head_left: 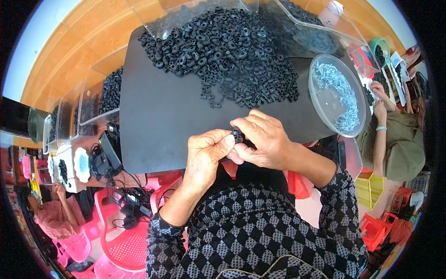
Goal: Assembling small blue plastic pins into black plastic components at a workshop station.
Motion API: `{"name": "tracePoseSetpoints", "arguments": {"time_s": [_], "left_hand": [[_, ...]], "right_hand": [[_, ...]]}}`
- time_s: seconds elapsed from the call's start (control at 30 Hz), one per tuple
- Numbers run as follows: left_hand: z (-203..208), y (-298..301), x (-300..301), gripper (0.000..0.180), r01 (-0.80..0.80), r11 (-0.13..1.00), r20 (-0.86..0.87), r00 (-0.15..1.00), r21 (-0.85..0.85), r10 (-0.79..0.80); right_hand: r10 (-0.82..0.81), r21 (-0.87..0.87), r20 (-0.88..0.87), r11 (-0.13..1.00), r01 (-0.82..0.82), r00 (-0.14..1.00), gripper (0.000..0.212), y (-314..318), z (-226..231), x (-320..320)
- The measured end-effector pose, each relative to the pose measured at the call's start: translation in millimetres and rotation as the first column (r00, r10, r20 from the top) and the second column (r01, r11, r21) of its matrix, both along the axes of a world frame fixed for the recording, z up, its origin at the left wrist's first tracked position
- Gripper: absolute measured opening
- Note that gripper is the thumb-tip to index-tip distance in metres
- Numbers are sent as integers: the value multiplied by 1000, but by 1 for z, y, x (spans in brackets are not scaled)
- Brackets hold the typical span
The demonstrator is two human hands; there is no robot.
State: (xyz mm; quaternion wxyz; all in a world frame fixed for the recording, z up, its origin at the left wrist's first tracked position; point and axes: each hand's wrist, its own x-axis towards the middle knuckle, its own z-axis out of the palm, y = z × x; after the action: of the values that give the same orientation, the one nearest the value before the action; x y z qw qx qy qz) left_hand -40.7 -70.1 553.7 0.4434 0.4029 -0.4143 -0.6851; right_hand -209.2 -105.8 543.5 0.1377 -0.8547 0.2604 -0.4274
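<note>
A small black plastic part (237, 135) is pinched between my two hands, just in front of the table's near edge. My left hand (208, 151) grips it with thumb and forefinger. From the other side my right hand (262, 142) closes around it, its fingers covering much of the part. Beyond the hands, a large heap of similar black plastic parts (223, 49) spreads over the dark table (155, 116). To the right stands a round clear tray (318, 100) holding many tiny shiny pieces, too small to name.
Clear bins (86, 104) of black parts line the left side, and another clear bin (320, 30) stands at the far right. A black adapter with cables (111, 149) lies left of the table near a pink chair (127, 242). Co-workers (392, 135) sit on both sides.
</note>
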Motion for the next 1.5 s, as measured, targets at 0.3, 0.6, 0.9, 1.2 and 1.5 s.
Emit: {"name": "tracePoseSetpoints", "arguments": {"time_s": [0.3,0.6,0.9,1.2,1.5], "left_hand": [[-1,2,-3,16,-161,986,6,987,-51,161],[6,0,-1,17,-101,990,2,995,-95,102],[10,-4,-2,20,-158,985,3,987,-63,158],[3,1,-1,25,-148,984,136,978,-96,160],[-11,-23,42,16,-285,911,427,814,-297,394]], "right_hand": [[-8,-77,-25,997,6,1000,41,-1,-2,6],[17,-78,-59,997,-22,998,42,0,1,6],[-14,0,29,1000,14,999,51,-7,3,8],[-123,-76,-113,990,115,986,37,-3,18,-11],[-619,-248,14,758,603,785,22,-88,92,-96]]}}
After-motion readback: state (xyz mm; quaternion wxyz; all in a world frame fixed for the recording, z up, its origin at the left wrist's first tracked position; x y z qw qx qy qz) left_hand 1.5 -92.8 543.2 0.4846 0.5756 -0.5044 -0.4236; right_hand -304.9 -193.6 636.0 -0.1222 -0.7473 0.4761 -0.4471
